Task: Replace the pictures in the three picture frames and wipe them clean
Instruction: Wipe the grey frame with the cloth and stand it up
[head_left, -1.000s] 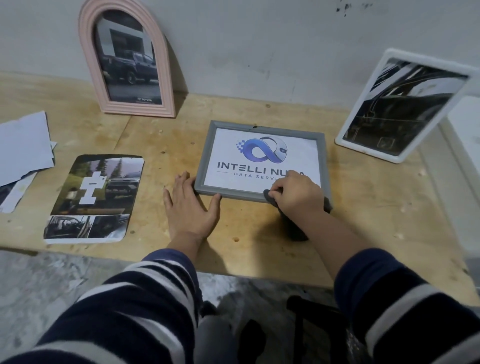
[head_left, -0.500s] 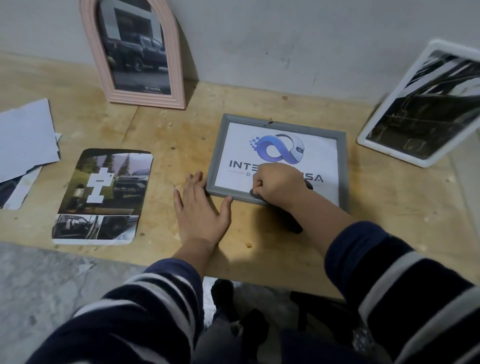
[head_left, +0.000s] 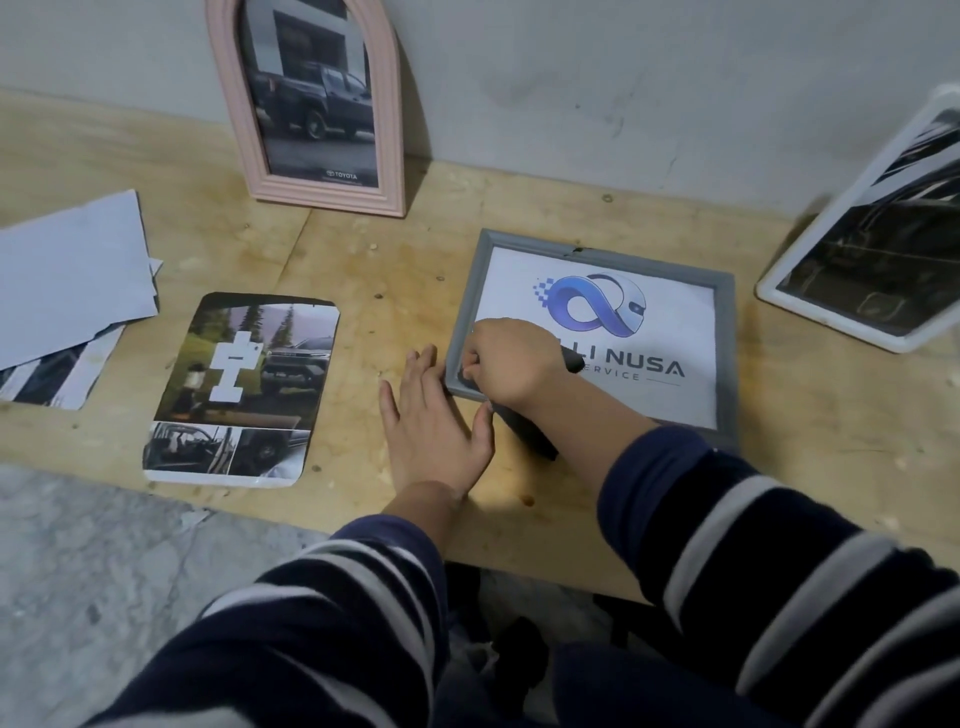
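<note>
A grey picture frame (head_left: 724, 322) lies flat on the wooden table (head_left: 810, 426), holding a white sheet with a blue logo. My right hand (head_left: 511, 364) rests on the frame's near left corner, closed around a dark cloth (head_left: 524, 428) that trails toward me under the wrist. My left hand (head_left: 431, 426) lies flat on the table, fingers spread, with the thumb against the frame's near left edge. A pink arched frame (head_left: 306, 192) with a truck photo leans on the wall. A white frame (head_left: 810, 270) with a dark picture leans at the right.
A loose car photo (head_left: 244, 384) with a white cut-out shape lies left of my hands. Grey and printed paper sheets (head_left: 67, 291) are stacked at the far left. The table's front edge runs just below my wrists, with a grey floor (head_left: 104, 571) beyond it.
My right hand has slid the dark cloth leftward across the glass, from the frame's lower middle to its near left corner. The left hand stays flat beside the frame.
</note>
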